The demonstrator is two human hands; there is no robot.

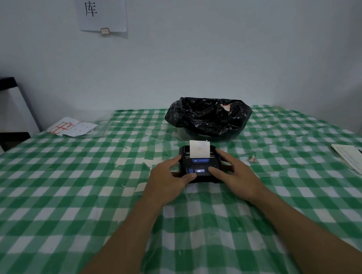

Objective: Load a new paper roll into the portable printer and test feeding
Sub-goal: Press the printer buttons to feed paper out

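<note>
- While both hands are bracketing it, the printer (200,165) is sitting at frame centre on the green-check tablecloth (69,193), w/ a white paper strip (199,148) sticking up from its far edge.
- Left hand (169,180) is cupping the left side, fingers curled round the casing, thumb resting on the front panel nr the lit display (199,170).
- Right hand (233,171) is clasping the right side, thumb pressing on the panel's right end; can't tell if a button is under it.
- Paper is lying beyond both grips, toward the black bin bag (209,118); strip running away from the person, so either hand is abt equally near for tearing.
- Judging: feed test prob underway.
</note>
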